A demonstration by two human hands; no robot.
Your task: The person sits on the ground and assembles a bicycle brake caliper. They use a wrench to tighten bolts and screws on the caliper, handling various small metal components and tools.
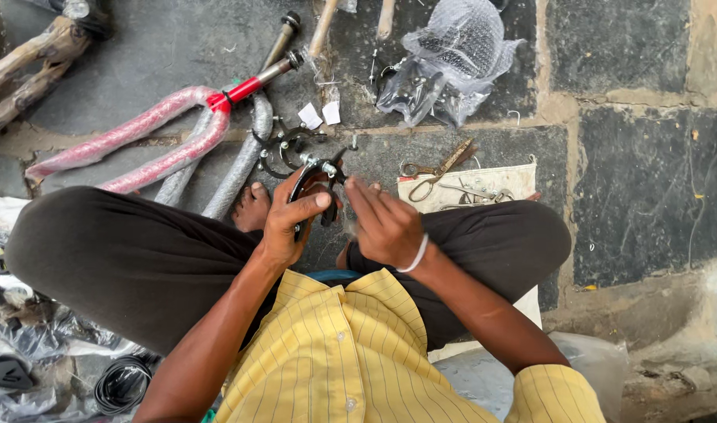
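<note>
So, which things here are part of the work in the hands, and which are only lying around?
In hand:
- black brake part, held by left hand
- right hand touching it

Lying around:
- scissors
- bubble wrap
- wrapped red frame
- black cable coil

Ahead of the hands lies a floor (648,180) of dark, worn stone slabs with pale sandy joints (558,110), dusty in flat daylight; a rough stone kerb (671,313) runs rightward.

Both forearms converge from the near edge toward the centre. Left hand (286,223): fingers curled, thumb laid across the top, closed in a grip. Right hand (386,223): fingers bunched and pointing left, fingertips close beside the left thumb; wrist bent slightly inward.
</note>
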